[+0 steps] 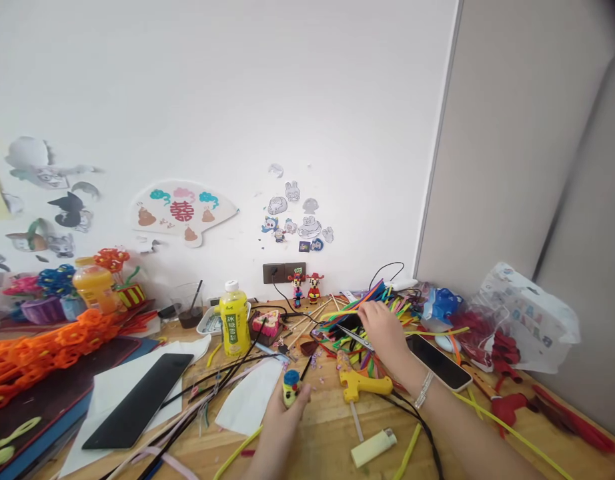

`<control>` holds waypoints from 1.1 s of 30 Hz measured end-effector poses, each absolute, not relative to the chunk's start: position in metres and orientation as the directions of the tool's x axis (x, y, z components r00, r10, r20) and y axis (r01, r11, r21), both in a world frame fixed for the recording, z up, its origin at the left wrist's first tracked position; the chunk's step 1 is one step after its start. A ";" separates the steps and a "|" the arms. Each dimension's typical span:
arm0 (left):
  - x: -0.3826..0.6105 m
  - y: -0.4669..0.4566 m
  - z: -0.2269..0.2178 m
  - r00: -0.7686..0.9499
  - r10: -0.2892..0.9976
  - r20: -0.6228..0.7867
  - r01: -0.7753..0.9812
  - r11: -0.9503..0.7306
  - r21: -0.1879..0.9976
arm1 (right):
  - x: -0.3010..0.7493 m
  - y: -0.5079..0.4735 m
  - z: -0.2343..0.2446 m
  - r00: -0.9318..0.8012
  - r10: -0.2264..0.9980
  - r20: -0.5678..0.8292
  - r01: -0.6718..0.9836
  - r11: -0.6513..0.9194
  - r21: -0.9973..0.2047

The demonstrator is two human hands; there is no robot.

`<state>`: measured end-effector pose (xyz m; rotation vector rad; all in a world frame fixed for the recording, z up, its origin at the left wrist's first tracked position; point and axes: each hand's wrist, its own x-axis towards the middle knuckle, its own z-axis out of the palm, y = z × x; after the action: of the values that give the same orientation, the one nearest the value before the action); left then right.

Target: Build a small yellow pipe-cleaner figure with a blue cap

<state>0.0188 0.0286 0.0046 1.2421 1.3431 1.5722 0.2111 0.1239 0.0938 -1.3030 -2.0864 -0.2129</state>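
My left hand is closed around a small craft figure with a blue top and yellow body, held just above the wooden desk. My right hand reaches forward into a heap of coloured pipe cleaners at the back of the desk, fingers curled on the strands; what they grip is hidden. A bracelet sits on that wrist. A yellow glue gun lies between the hands.
A phone lies right of my right arm, a lighter near the front edge. A yellow bottle, black flat case, white paper, orange pipe-cleaner flowers and a plastic bag crowd the desk.
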 end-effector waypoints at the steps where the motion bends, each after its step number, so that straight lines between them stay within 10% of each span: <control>1: 0.017 0.026 0.008 -0.299 0.919 0.257 0.107 -0.235 0.966 | 0.207 0.116 0.092 -0.303 0.746 0.593 0.819 0.522 -0.238; 8: 0.011 0.013 0.016 -0.067 0.750 0.658 0.541 -0.526 0.656 | 0.167 0.064 0.036 -0.404 0.811 0.423 0.511 0.584 -0.631; 15: 0.015 0.015 0.008 -0.032 0.801 0.598 0.592 -0.466 0.657 | 0.156 0.069 0.007 -0.419 0.888 0.189 0.109 0.256 -0.961; 33: 0.019 0.014 0.014 -0.127 0.874 0.468 0.521 -0.343 0.782 | 0.166 0.051 0.019 -0.607 0.790 -0.087 -0.266 -0.306 -0.914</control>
<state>0.0189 0.0136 0.0139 1.8104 1.5520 1.4600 0.1664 0.0506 0.0187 -0.7132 -1.2340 1.9704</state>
